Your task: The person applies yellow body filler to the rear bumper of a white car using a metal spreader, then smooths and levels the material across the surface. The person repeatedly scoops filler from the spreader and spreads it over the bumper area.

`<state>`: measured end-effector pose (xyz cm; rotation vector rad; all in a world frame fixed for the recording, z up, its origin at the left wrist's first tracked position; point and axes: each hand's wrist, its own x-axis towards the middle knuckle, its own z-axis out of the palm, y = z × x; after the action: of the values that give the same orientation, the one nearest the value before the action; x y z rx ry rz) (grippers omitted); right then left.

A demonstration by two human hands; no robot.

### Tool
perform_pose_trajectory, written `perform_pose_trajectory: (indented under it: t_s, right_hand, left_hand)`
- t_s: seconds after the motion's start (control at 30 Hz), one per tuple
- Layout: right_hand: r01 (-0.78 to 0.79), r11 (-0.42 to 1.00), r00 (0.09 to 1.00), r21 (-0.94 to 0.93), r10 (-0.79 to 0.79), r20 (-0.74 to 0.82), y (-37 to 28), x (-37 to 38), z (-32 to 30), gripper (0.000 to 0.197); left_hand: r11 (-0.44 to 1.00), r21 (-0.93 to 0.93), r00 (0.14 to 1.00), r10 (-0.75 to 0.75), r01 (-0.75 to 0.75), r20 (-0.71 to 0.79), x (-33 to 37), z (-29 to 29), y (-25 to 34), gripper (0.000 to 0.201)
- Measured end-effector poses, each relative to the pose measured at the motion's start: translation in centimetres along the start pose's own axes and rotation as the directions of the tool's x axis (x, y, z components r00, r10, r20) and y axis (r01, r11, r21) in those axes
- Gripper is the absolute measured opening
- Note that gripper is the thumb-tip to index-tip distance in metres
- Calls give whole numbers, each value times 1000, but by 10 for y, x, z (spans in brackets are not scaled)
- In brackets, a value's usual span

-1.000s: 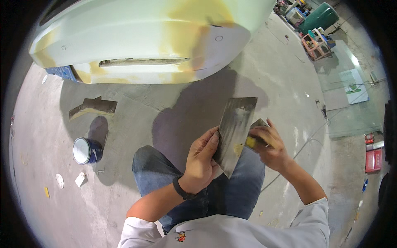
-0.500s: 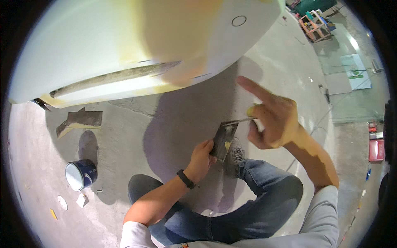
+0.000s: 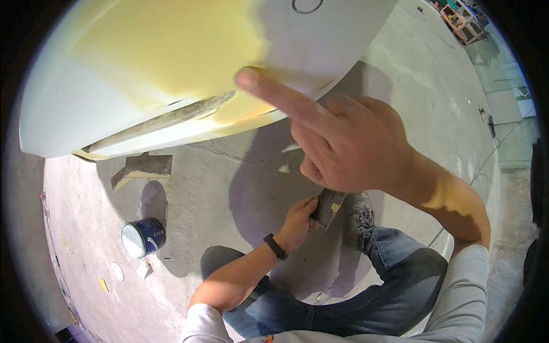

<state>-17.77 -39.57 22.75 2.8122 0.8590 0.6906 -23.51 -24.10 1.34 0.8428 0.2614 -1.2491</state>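
Observation:
In my left hand (image 3: pixel 298 224) is a dark flat plate (image 3: pixel 327 212) with a dab of pale yellow putty on it, pinched by its edge. My right hand (image 3: pixel 357 143) is raised in front of a white car body panel (image 3: pixel 189 51) with yellow filler patches. Its index finger stretches toward the panel; whether the tip touches is unclear. The other fingers curl round a thin scraper blade (image 3: pixel 291 147), of which only a pale edge shows below them. A long grey slot with dark scuffs runs along the panel's lower part.
A dark blue can (image 3: pixel 150 234) with a pale lid stands on the concrete floor at left. Behind it lies a brown angular piece (image 3: pixel 147 166). A white disc (image 3: pixel 117 271) and a yellow scrap (image 3: pixel 103 284) lie nearby. A pinkish rack (image 3: pixel 460 23) stands far right.
My right hand has moved up and left from the plate toward the panel, its index finger still out. My left hand keeps the plate low. The view has shifted slightly.

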Motion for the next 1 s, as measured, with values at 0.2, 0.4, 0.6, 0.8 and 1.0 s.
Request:
perform_pose_trajectory:
  t_s: [0.2, 0.4, 0.6, 0.8, 1.0]
  right_hand:
    - [-154, 888, 979, 434, 78, 189, 6, -25, -30, 26]
    - [-300, 834, 954, 463, 262, 145, 43, -45, -73, 21]
    - [-459, 341, 754, 820, 638, 157, 56, -83, -79, 20]
    - [-23, 725, 847, 689, 380, -372, 73, -90, -44, 23]
    - [477, 823, 763, -308, -562, -319, 73, -14, -13, 19]
  left_hand:
    - [996, 82, 996, 49, -43, -75, 5, -8, -3, 35]
    - [971, 219, 972, 142, -100, -187, 26, -30, 4, 32]
    - [934, 312, 948, 246, -176, -202, 71, -42, 7, 31]
    - [951, 154, 932, 297, -269, -208, 105, -42, -27, 35]
    - [955, 66, 926, 295, -288, -237, 102, -31, -44, 35]
